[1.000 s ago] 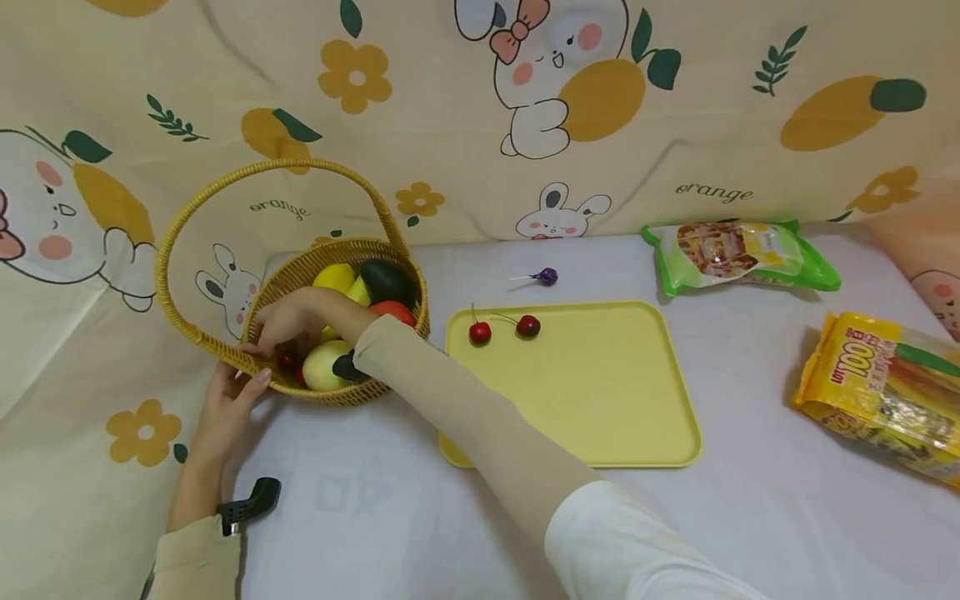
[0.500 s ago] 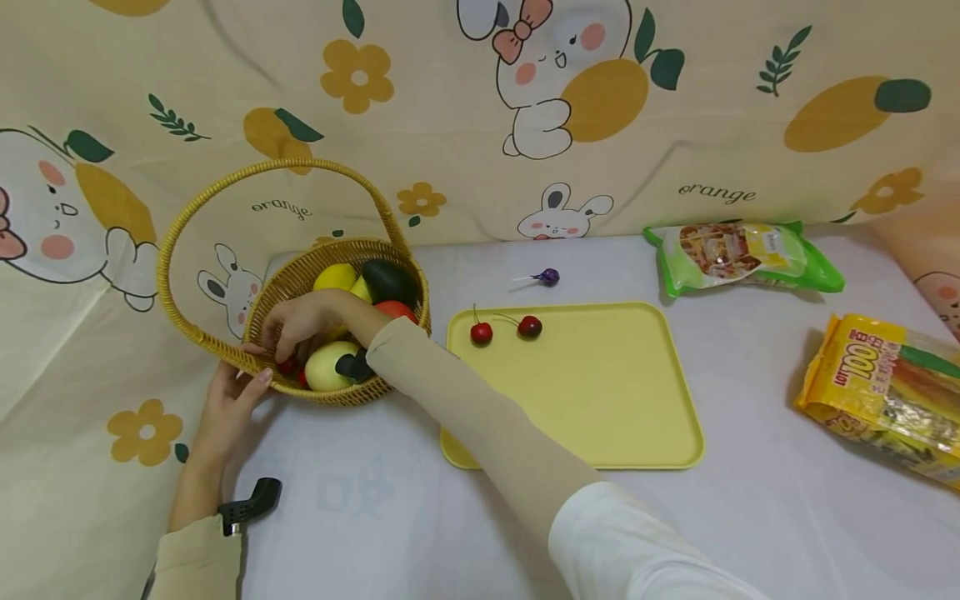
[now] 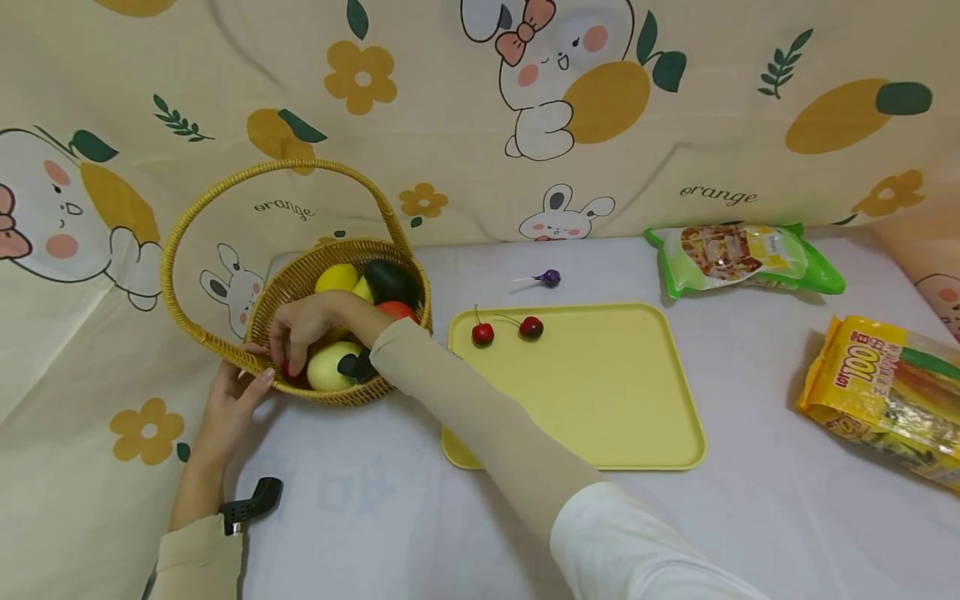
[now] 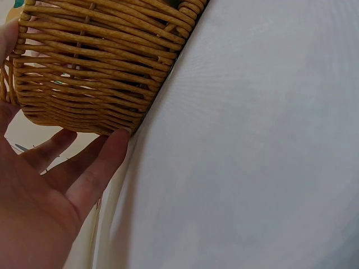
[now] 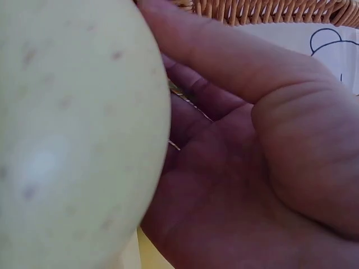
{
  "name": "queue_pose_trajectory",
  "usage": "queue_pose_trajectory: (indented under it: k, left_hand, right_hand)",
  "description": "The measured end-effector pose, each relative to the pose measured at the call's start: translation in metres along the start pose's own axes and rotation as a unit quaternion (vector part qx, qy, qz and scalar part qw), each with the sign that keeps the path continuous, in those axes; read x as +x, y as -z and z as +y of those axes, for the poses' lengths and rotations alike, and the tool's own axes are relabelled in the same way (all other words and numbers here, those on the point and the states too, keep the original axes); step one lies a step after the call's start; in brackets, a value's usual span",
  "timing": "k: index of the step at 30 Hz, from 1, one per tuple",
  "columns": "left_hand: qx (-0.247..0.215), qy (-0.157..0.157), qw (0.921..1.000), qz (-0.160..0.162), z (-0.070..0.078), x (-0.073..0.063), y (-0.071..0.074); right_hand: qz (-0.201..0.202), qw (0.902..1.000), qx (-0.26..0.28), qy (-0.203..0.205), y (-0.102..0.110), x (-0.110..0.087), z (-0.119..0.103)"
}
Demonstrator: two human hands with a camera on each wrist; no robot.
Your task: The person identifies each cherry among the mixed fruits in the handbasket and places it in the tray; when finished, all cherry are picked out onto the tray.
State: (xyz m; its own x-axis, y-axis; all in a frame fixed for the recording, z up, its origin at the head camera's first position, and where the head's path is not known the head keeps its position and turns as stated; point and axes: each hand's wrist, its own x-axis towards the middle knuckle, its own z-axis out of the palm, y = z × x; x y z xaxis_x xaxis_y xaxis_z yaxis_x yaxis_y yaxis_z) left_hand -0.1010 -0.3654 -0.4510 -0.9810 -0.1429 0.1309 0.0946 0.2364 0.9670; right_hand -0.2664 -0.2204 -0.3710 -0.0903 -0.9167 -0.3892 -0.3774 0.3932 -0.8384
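Note:
The left hand (image 3: 228, 408) grips the near left side of a wicker basket (image 3: 352, 396), thumb at the rim; in the left wrist view its fingers spread under the woven wall (image 4: 95, 73). Inside the basket, the right hand (image 3: 307, 325) reaches down, fingers bent around a small red cherry (image 3: 287, 369) whose red shows between fingers and thumb. A pale speckled fruit (image 5: 78, 129) fills the left of the right wrist view and hides the fingertips. Behind the hand lie a yellow lemon-like fruit (image 3: 337, 277), a dark green fruit (image 3: 390, 282) and a red fruit (image 3: 397, 311).
A yellow tray (image 3: 600, 392) bears two stemmed cherries (image 3: 507, 330) near its far left corner. Behind it lies a purple-wrapped lollipop (image 3: 550, 277). A green snack bag (image 3: 742, 258) and a yellow snack bag (image 3: 885, 392) lie at the right. The basket's tall handle (image 3: 277, 165) arches over it.
The right hand has shifted slightly right and down inside the basket, its fingers now over the red cherry seen beside them before. The left hand keeps its hold.

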Motion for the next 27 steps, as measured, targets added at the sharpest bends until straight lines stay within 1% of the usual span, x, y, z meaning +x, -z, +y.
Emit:
queue_pose_trajectory:
  k: [5,7,10,12,14,16,19,21,23,25,27]
  left_hand:
    - [0.009,0.004,1.0000,0.000,0.001,0.000,-0.002]
    - [0.008,0.001,1.0000,-0.002,0.001,0.000,-0.003]
    - [-0.004,-0.005,1.0000,-0.004,0.001,-0.001,-0.004]
    - [-0.012,-0.009,0.9999,-0.004,0.000,-0.001,-0.004]
    - [-0.017,-0.007,0.9998,-0.004,0.001,-0.001,-0.003]
    - [-0.011,-0.006,0.9999,-0.004,0.001,-0.001,-0.002]
    - [-0.003,0.002,1.0000,-0.004,0.003,-0.002,-0.002]
    - [0.001,0.005,1.0000,-0.003,0.003,-0.002,-0.002]
    - [0.005,0.009,0.9999,-0.003,0.003,-0.003,-0.002]
    - [0.014,0.009,0.9998,-0.005,0.003,-0.003,-0.002]
    - [0.020,0.007,0.9998,-0.006,0.003,-0.002,-0.001]
  right_hand:
    - [-0.007,0.9995,0.023,0.023,-0.001,-0.003,0.004]
    - [-0.002,0.9986,0.044,0.030,0.000,-0.005,0.005]
    - [0.021,0.9971,0.064,0.036,0.003,-0.010,0.003]
    - [0.044,0.9952,0.072,0.049,0.007,-0.016,-0.001]
    - [0.066,0.9938,0.058,0.068,0.011,-0.025,-0.007]
    - [0.087,0.9905,0.036,0.100,0.013,-0.037,-0.011]
    - [0.118,0.9793,-0.005,0.164,0.015,-0.064,-0.012]
    - [0.142,0.9678,-0.027,0.206,0.013,-0.088,-0.007]
    - [0.166,0.9564,-0.033,0.238,0.009,-0.117,0.002]
    - [0.195,0.9479,-0.034,0.250,0.004,-0.149,0.016]
    - [0.236,0.9411,-0.028,0.241,-0.002,-0.181,0.033]
